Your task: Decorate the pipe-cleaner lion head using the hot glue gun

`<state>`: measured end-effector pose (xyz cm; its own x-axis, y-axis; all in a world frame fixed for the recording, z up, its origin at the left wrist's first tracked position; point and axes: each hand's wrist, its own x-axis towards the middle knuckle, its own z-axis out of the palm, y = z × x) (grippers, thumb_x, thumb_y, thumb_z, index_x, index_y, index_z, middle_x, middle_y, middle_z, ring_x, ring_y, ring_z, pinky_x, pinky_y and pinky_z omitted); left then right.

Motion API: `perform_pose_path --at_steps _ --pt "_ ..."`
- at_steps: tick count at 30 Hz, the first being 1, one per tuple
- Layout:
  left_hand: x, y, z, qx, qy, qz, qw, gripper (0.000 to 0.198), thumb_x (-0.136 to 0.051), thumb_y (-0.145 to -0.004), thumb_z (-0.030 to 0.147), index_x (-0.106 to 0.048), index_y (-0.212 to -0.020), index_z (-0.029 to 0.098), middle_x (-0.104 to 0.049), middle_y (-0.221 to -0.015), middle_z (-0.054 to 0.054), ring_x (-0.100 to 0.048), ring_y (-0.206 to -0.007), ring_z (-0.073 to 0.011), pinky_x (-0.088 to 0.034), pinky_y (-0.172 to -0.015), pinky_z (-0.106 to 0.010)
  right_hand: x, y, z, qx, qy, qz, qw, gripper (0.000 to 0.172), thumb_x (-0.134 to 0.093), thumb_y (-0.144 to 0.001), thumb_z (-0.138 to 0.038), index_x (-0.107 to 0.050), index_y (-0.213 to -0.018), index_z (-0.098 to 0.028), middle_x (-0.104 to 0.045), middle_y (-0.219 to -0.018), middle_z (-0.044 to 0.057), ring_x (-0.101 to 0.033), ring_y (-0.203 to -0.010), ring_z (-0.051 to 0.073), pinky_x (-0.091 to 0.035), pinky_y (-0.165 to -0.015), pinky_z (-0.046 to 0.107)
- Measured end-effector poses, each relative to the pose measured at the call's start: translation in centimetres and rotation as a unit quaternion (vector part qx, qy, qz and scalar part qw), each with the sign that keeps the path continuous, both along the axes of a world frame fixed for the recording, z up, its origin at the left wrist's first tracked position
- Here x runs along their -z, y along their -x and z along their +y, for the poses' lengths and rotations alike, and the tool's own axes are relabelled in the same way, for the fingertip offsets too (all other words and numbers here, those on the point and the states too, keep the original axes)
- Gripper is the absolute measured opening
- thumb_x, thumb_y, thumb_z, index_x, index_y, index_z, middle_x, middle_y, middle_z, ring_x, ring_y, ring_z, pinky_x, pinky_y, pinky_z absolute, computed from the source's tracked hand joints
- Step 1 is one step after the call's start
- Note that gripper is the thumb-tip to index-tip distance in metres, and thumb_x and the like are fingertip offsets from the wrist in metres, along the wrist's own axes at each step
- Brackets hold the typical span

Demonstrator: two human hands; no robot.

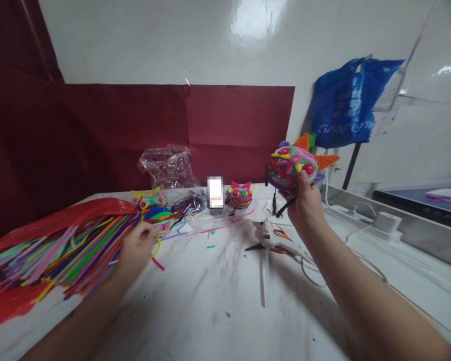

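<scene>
My right hand [306,200], at the right above the table, grips a colourful fuzzy animal-head figure [296,163] with orange pointed ears, pink eyes and a dark, red-edged mouth; a black tassel [274,204] hangs below it. On the left, my left hand [137,245] is closed, fingers curled together beside a pile of pipe cleaners [86,245] in many colours. Whatever its fingers hold, if anything, is hidden. Just past them lies a blue, green and pink fuzzy piece [158,214], with a yellow loop [156,249] near the fingertips.
A white glue gun [272,235] lies by orange-handled scissors [281,234], its cord running right. Along the back are a pink-eared figure [241,194], a blurred-out upright object [215,193] and clear plastic wrap [167,165]. A blue bag [346,105] hangs at the right.
</scene>
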<state>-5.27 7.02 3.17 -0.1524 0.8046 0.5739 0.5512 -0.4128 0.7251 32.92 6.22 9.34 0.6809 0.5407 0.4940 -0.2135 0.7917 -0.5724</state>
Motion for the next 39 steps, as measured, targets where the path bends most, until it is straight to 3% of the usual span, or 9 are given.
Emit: perform_pose_path --at_steps 5,11,17,19,20,24,29,33,39 --pt "2.6 -2.1 -0.4 0.073 0.047 0.088 0.992 0.04 -0.047 -0.077 0.05 -0.033 -0.051 0.024 -0.032 -0.051 0.005 -0.036 -0.052 -0.0138 -0.031 -0.051 -0.026 0.2 1.6 -0.4 -0.091 0.016 -0.014 0.996 0.044 -0.079 -0.067 -0.046 -0.064 -0.102 -0.025 -0.076 -0.096 -0.001 -0.073 -0.085 0.017 -0.061 -0.068 0.029" --pt "4.0 -2.4 0.0 0.074 0.052 0.102 0.991 0.029 -0.05 -0.074 0.046 -0.04 -0.057 0.024 -0.041 -0.056 0.004 -0.042 -0.056 -0.0158 -0.034 -0.055 -0.027 0.1 4.3 -1.8 -0.197 -0.034 -0.091 0.976 0.047 -0.078 -0.067 -0.055 -0.065 -0.101 -0.024 -0.076 -0.106 0.002 -0.067 -0.111 0.024 -0.059 -0.09 0.04" --pt "5.1 -1.6 0.9 0.09 0.057 0.14 0.984 0.039 -0.047 -0.079 0.048 -0.032 -0.05 0.025 -0.038 -0.051 0.003 -0.041 -0.054 -0.0165 -0.036 -0.059 -0.03 0.2 6.4 -3.4 -0.273 -0.015 -0.092 0.957 0.053 -0.07 -0.068 -0.067 -0.066 -0.107 -0.031 -0.074 -0.112 0.001 -0.065 -0.116 0.029 -0.058 -0.092 0.049" --pt "5.3 -1.4 1.1 0.075 0.047 0.104 0.991 0.028 -0.056 -0.074 0.044 -0.045 -0.058 0.024 -0.05 -0.06 0.001 -0.05 -0.063 -0.0189 -0.041 -0.065 -0.031 1.1 7.3 -3.4 -0.316 0.003 -0.08 0.945 0.057 -0.072 -0.065 -0.068 -0.066 -0.108 -0.032 -0.073 -0.114 0.0 -0.065 -0.115 0.028 -0.057 -0.094 0.048" --pt "5.3 -1.4 1.2 0.069 0.038 0.071 0.994 0.02 -0.061 -0.07 0.042 -0.054 -0.068 0.023 -0.058 -0.072 -0.001 -0.056 -0.073 -0.0209 -0.044 -0.071 -0.032 1.8 7.8 -3.3 -0.34 0.018 -0.073 0.937 0.059 -0.073 -0.063 -0.069 -0.067 -0.109 -0.032 -0.074 -0.114 0.0 -0.065 -0.115 0.028 -0.056 -0.095 0.047" --pt "4.6 -1.3 1.4 0.102 0.082 -0.096 0.987 0.047 -0.071 -0.066 0.046 -0.062 -0.104 0.021 -0.065 -0.114 -0.012 -0.059 -0.109 -0.0283 -0.044 -0.094 -0.039 5.7 10.8 -2.7 -0.429 0.106 -0.068 0.895 0.057 -0.074 -0.065 -0.067 -0.069 -0.105 -0.027 -0.078 -0.103 0.004 -0.067 -0.11 0.03 -0.054 -0.097 0.047" --pt "3.0 -1.8 0.3 0.285 0.085 -0.236 0.925 0.079 -0.069 -0.06 0.075 -0.065 -0.115 0.018 -0.064 -0.127 -0.018 -0.053 -0.125 -0.0345 -0.043 -0.102 -0.041 9.1 13.6 -3.3 -0.476 0.126 -0.106 0.864 0.056 -0.085 -0.059 -0.054 -0.067 -0.103 -0.023 -0.078 -0.102 0.008 -0.068 -0.108 0.031 -0.05 -0.1 0.048" --pt "1.7 -3.2 -2.0 0.384 0.122 -0.229 0.886 0.104 -0.079 -0.04 0.074 -0.059 -0.128 0.023 -0.063 -0.128 -0.017 -0.054 -0.124 -0.0378 -0.05 -0.096 -0.042 9.5 14.3 -4.3 -0.48 0.12 -0.147 0.857 0.068 -0.089 -0.056 -0.047 -0.062 -0.113 -0.023 -0.075 -0.109 0.009 -0.069 -0.104 0.029 -0.052 -0.097 0.045" --pt "1.2 -3.7 -3.5 0.425 0.124 -0.255 0.86 0.09 -0.085 -0.052 0.059 -0.056 -0.13 0.024 -0.062 -0.132 -0.014 -0.053 -0.126 -0.0373 -0.045 -0.103 -0.046 8.8 14.0 -4.7 -0.464 0.097 -0.2 0.858 0.072 -0.089 -0.057 -0.047 -0.059 -0.117 -0.021 -0.073 -0.111 0.008 -0.069 -0.103 0.026 -0.055 -0.091 0.04"
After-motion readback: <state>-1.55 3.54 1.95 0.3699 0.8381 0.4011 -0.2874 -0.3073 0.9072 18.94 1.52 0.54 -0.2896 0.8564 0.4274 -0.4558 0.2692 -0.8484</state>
